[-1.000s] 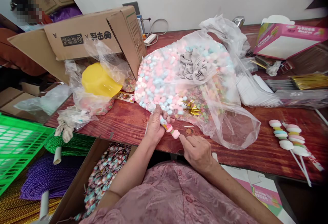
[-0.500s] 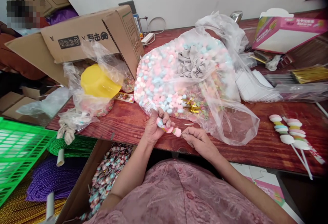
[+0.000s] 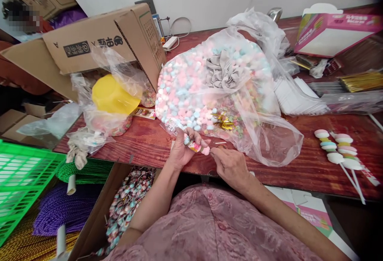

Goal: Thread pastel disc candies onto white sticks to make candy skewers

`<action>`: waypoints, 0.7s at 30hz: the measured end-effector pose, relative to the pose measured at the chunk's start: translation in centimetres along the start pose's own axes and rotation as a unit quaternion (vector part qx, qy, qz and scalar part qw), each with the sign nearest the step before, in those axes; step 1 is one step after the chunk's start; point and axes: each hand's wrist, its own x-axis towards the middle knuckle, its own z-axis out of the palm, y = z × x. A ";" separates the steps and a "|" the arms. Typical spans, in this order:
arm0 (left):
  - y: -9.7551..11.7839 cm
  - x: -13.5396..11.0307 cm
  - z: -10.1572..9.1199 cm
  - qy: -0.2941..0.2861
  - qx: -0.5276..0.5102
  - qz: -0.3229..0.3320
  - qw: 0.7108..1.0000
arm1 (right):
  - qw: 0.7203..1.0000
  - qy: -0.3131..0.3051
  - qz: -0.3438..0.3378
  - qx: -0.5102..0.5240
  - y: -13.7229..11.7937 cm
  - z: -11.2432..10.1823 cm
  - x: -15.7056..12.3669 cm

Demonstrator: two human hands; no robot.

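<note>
Above the table (image 3: 152, 149), the left hand (image 3: 180, 152) curls around candy (image 3: 195, 146); the right hand (image 3: 233, 169) pinches beside it, hold unclear. Light pressure seems best.

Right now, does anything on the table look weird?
Yes: a crumpled grey cloth shows at the big bag of pastel pieces, on top or inside, I can't tell. Plain bunched fabric looks odd there.

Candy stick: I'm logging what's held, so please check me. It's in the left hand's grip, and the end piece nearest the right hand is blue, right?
Not blue: the head view shows the end piece nearest the right hand is pink. The candy stick is in the left hand's grip.
</note>
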 end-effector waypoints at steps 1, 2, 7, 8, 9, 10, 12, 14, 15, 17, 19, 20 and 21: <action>-0.1 0.0 0.2 0.006 0.012 0.013 1.000 | 1.000 0.007 -0.006 -0.011 -0.1 0.1 0.1; -0.2 0.0 0.5 0.010 0.024 0.026 0.999 | 1.000 0.009 -0.006 -0.009 -0.4 0.1 0.2; -0.6 -0.1 0.7 -0.005 0.033 0.045 0.998 | 0.999 -0.003 -0.010 0.049 -1.9 0.6 0.6; -0.6 -0.1 0.5 -0.010 0.026 0.042 0.999 | 0.999 0.009 -0.012 0.048 -1.9 0.6 0.6; -0.6 -0.1 0.1 -0.011 0.016 0.041 0.999 | 0.999 0.025 -0.013 0.039 -1.8 0.6 0.6; -0.5 0.0 -0.2 -0.007 0.004 0.041 0.999 | 0.999 0.044 -0.016 0.025 -1.5 0.6 0.5; -0.4 0.1 -0.8 0.012 -0.024 0.049 0.998 | 0.997 0.075 -0.023 0.000 -0.9 0.6 0.4; -0.2 0.2 -1.0 0.033 -0.040 0.063 0.997 | 0.996 0.087 -0.027 -0.010 -0.3 0.6 0.2; -0.2 0.2 -1.0 0.041 -0.040 0.067 0.996 | 0.996 0.088 -0.027 -0.008 -0.1 0.6 0.2; -0.2 0.3 -0.7 0.052 -0.030 0.063 0.996 | 0.996 0.088 -0.026 0.001 0.0 0.8 0.1; -0.3 0.3 -0.2 0.060 -0.030 0.057 0.996 | 0.995 0.096 -0.030 0.007 0.0 0.9 0.1; -0.4 0.3 0.0 0.063 -0.035 0.056 0.996 | 0.994 0.103 -0.034 0.007 -0.1 0.9 0.1; -0.5 0.3 0.1 0.066 -0.042 0.057 0.995 | 0.993 0.110 -0.038 0.006 -0.2 1.0 0.1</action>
